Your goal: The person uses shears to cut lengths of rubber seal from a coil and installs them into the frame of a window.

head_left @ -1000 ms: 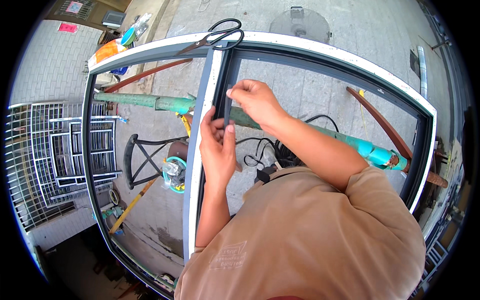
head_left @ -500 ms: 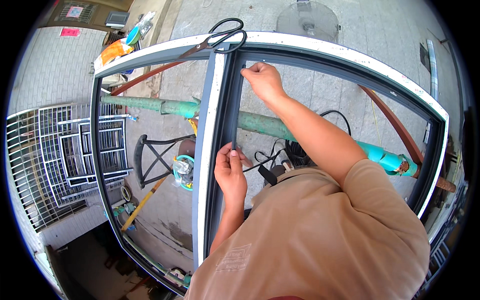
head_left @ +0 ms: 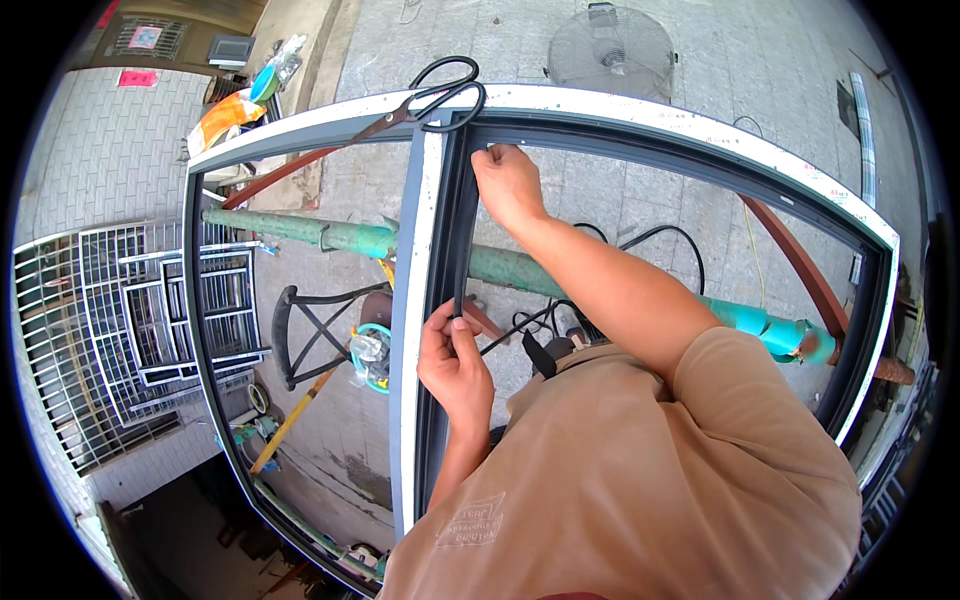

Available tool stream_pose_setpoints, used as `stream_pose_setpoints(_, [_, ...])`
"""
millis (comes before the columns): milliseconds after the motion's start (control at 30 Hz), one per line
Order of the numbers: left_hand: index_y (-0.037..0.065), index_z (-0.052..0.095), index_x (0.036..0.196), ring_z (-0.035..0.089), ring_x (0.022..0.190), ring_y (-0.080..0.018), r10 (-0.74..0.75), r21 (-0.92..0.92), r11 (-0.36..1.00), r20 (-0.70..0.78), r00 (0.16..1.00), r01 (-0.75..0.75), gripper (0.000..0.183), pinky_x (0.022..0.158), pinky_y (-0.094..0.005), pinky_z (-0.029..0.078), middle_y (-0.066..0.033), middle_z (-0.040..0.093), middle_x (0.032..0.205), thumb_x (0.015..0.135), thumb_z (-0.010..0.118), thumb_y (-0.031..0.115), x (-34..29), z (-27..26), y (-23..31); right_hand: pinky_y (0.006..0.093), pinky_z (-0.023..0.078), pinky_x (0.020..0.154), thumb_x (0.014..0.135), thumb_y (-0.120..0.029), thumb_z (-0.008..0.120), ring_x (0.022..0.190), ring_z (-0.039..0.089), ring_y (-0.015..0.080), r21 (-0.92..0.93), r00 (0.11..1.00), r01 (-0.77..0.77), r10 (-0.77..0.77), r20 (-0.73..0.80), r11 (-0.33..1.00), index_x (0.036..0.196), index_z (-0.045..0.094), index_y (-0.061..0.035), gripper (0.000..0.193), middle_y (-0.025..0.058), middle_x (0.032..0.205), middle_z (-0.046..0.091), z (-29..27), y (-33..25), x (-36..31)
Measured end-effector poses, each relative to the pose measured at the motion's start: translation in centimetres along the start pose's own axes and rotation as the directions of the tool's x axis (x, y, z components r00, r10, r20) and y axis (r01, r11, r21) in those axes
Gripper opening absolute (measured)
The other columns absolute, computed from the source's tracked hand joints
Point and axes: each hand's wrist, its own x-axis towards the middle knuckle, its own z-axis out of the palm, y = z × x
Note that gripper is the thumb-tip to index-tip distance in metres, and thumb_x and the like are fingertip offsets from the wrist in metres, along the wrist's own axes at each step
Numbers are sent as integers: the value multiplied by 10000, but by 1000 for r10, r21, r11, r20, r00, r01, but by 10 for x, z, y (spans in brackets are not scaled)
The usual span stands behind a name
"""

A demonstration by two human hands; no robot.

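Observation:
A large window frame (head_left: 690, 122) with white and dark grey faces lies in front of me, split by a central bar (head_left: 408, 300). Along that bar's right side runs a thin black rubber strip (head_left: 461, 265), leading down to my left hand (head_left: 455, 370). The left fingers are closed on this strip, thumb on the near side. My right hand (head_left: 510, 188) is closed at the bar's far end, near the frame's inner corner; its fingertips press there, and the strip under them is mostly hidden. Scissors (head_left: 408, 112) with black handles rest across the frame's far edge.
Green-wrapped pipes (head_left: 350, 237) pass beneath the frame, with reddish metal bars (head_left: 800, 255). Below it stand a dark folding stool (head_left: 288, 335) and a turquoise basket (head_left: 372, 385); black cable (head_left: 690, 245) lies right. A fan (head_left: 612, 55) sits beyond, metal grilles (head_left: 75, 340) at left.
Both hands have shifted slightly left and nearer to me. The right fingertips now sit closer against the central bar, and the strip lies closer along it. The view has shifted a little.

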Motion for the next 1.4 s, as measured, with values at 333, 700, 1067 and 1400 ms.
stream_pose_setpoints(333, [-28,678,1309,472,660,2,20,-16,1000,33,999,-19,244,575,-182,350,7,679,865,1100,617,82,9,5,-12,450,504,698,1036,-398,622,684,662,315,122,999,25,-28,19,992,847,715,31,478,174,709,685,-1,4,2])
stream_pose_setpoints(700, [-56,666,1308,469,611,-8,-75,19,997,51,996,74,254,528,-196,346,-18,703,847,1100,601,74,14,10,-12,461,479,676,1045,-393,630,670,624,291,134,996,89,-85,-38,987,812,670,24,479,180,687,638,5,10,-5])
stream_pose_setpoints(1067, [-68,683,1267,498,648,-15,-125,18,992,13,992,125,232,563,-212,387,-14,704,834,1081,593,39,14,10,-3,483,491,710,1057,-373,610,709,647,387,123,1000,24,-25,11,992,865,666,11,434,200,742,674,-2,0,-9])
stream_pose_setpoints(1400, [-36,647,1337,468,590,-14,-46,39,998,17,999,45,261,513,-198,364,-21,700,840,1095,591,46,14,10,-4,547,544,823,1044,-350,588,906,718,483,-11,995,31,-30,99,999,953,689,5,380,260,893,744,-9,-1,-15])
